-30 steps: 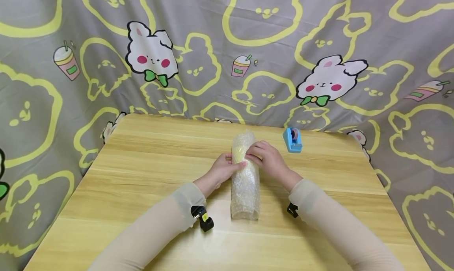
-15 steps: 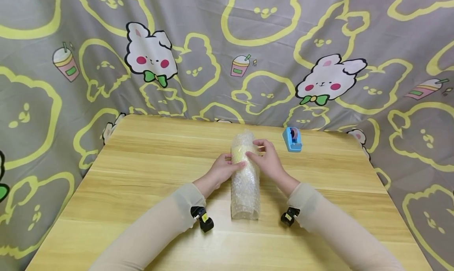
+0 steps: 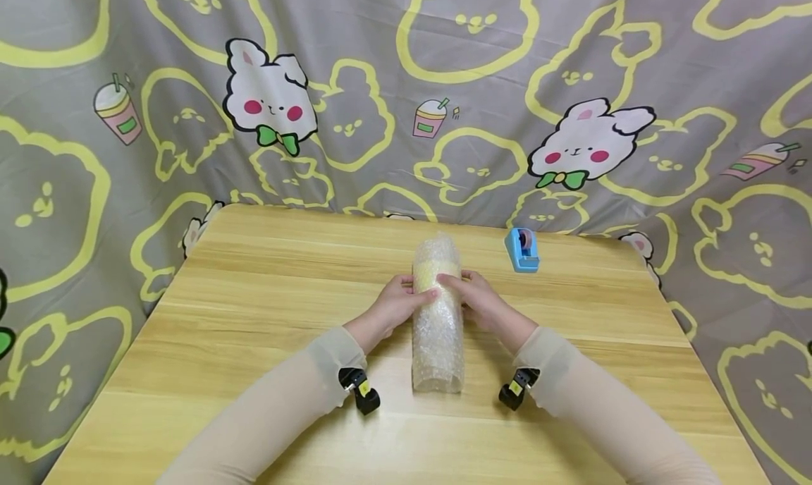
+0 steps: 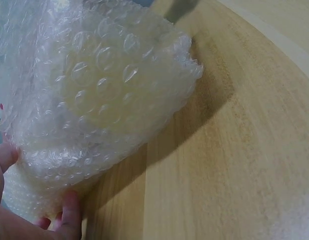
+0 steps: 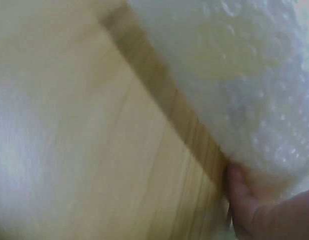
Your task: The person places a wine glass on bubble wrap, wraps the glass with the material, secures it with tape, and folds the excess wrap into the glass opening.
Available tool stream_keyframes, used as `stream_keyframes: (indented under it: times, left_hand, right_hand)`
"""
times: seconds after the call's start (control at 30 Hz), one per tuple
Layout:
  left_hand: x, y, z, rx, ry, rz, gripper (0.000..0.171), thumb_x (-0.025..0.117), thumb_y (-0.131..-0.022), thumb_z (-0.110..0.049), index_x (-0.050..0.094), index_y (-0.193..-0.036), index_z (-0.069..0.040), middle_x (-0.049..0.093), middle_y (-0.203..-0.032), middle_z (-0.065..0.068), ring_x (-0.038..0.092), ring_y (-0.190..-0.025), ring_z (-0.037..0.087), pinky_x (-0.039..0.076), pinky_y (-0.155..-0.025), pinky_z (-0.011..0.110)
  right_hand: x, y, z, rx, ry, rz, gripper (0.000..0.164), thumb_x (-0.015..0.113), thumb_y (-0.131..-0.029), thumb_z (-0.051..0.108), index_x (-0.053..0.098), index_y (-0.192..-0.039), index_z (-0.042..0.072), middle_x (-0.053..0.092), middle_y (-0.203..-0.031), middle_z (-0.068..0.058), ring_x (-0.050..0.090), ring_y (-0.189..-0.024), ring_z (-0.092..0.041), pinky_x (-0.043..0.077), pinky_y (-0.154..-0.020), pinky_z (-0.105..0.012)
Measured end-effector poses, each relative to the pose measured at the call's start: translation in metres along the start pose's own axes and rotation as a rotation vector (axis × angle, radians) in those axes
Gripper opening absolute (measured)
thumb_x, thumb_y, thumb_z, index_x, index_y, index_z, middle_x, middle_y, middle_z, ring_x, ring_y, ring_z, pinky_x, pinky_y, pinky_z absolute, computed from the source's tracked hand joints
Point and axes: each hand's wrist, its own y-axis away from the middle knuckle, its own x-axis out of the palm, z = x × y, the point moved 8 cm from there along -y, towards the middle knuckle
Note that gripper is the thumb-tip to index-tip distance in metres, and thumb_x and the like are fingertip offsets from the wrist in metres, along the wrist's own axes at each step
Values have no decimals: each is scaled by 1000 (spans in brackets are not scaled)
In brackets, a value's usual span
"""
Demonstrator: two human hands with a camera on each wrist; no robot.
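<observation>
A long roll of clear bubble wrap point(image 3: 438, 351) lies lengthwise before me on the table, with something pale yellow showing through its layers. My left hand point(image 3: 396, 303) holds its left side, thumb on top and fingers round the edge. From the right, my right hand point(image 3: 485, 303) grips it at about the same height, thumb also on top. In the left wrist view, fingertips point(image 4: 71, 210) press against the bubble wrap point(image 4: 104, 95) close to the wood. The right wrist view is blurred; there a finger point(image 5: 239, 185) touches the side of the bubble wrap point(image 5: 249, 100).
A blue tape dispenser point(image 3: 524, 251) with a roll of tape stands toward the back right of the wooden table point(image 3: 266, 273). Behind the table hangs a grey curtain point(image 3: 380, 41) with cartoon animals. Small black cameras point(image 3: 361, 390) sit at both wrists.
My right hand has moved from the top of the bubble-wrap roll down to its right side, its fingers now going round the edge. The left hand has kept its hold.
</observation>
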Motion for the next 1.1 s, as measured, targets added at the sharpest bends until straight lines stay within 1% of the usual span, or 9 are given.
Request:
stream_keyframes:
  times: [0.07, 0.13, 0.23, 0.47, 0.67, 0.73, 0.83, 0.97, 1.1]
  left_hand:
    - [0, 0, 0, 1, 12, 5, 75, 78, -89, -31, 38, -143, 4, 55, -131, 20, 61, -111, 30, 54, -93, 40]
    - [0, -1, 2, -4, 24, 8, 75, 78, -89, -31, 38, -143, 3, 55, -131, 19, 61, -111, 30, 54, -94, 40]
    - [1, 0, 3, -17, 44, 7, 76, 78, -89, -31, 38, -144, 3, 55, -132, 19, 61, -112, 30, 54, -94, 40]
    - [2, 1, 1, -49, 85, 20, 75, 79, -88, -28, 38, -143, 4, 52, -136, 21, 60, -114, 31, 54, -95, 41]
    - [3, 1, -1, -94, 104, 48, 76, 78, -89, -28, 37, -143, 5, 49, -137, 21, 60, -115, 33, 52, -99, 43]
    - [3, 0, -1, -114, 109, 59, 77, 77, -89, -32, 37, -143, 5, 50, -136, 21, 60, -115, 33, 52, -99, 43]
    - [3, -2, -3, -134, 103, 74, 74, 74, -91, -42, 43, -140, 5, 56, -129, 18, 61, -111, 30, 52, -97, 41]
    - [2, -5, -8, -131, 59, 71, 70, 67, -90, -56, 59, -127, 2, 66, -115, 12, 65, -99, 22, 55, -90, 36]
    - [1, -8, -13, -125, 47, 51, 71, 65, -89, -61, 64, -124, 1, 69, -108, 9, 67, -91, 18, 58, -82, 32]
  right_hand:
    - [1, -1, -2, 13, -3, 30, 78, 64, -96, 36, 27, -149, -6, 44, -141, -26, 56, -117, -35, 53, -96, -48]
    - [1, -2, -2, 6, 14, 37, 72, 64, -97, 37, 34, -145, -8, 49, -135, -24, 60, -110, -31, 55, -92, -45]
    - [0, -5, -4, -9, 33, 38, 68, 63, -97, 37, 39, -141, -9, 53, -131, -24, 62, -105, -29, 56, -90, -44]
    - [-3, -3, -7, 23, 61, -18, 75, 64, -96, 40, 34, -146, -6, 48, -136, -23, 57, -115, -32, 51, -99, -48]
    - [-4, -1, -7, 32, 59, -30, 78, 65, -95, 41, 31, -148, -5, 46, -139, -24, 55, -121, -34, 50, -101, -50]
    - [-4, -1, -8, 31, 54, -34, 76, 64, -96, 40, 32, -148, -5, 47, -139, -24, 55, -120, -34, 50, -101, -50]
    - [-4, -1, -8, 24, 52, -34, 75, 64, -96, 39, 32, -148, -5, 47, -139, -24, 55, -119, -33, 50, -100, -49]
    - [-4, -2, -7, 20, 47, -39, 74, 64, -96, 39, 33, -147, -4, 48, -138, -23, 56, -117, -32, 51, -100, -48]
    - [-3, -2, -7, 20, 39, -40, 73, 65, -96, 39, 34, -147, -4, 49, -138, -22, 57, -116, -31, 51, -99, -48]
